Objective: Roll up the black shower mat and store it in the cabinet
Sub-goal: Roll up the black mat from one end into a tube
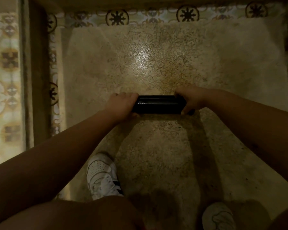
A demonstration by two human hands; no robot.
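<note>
The black shower mat [158, 104] is a tight, glossy roll lying crosswise over the speckled stone floor in the middle of the view. My left hand [123, 103] is closed around its left end. My right hand [190, 100] is closed around its right end. Both forearms reach forward from the bottom corners. No cabinet is in view.
The speckled shower floor [156, 60] is bordered by patterned tiles [117, 16] along the far edge and by a raised kerb [35, 80] on the left. My white shoes [103, 176] [218, 216] stand on the floor near the bottom. The light is dim.
</note>
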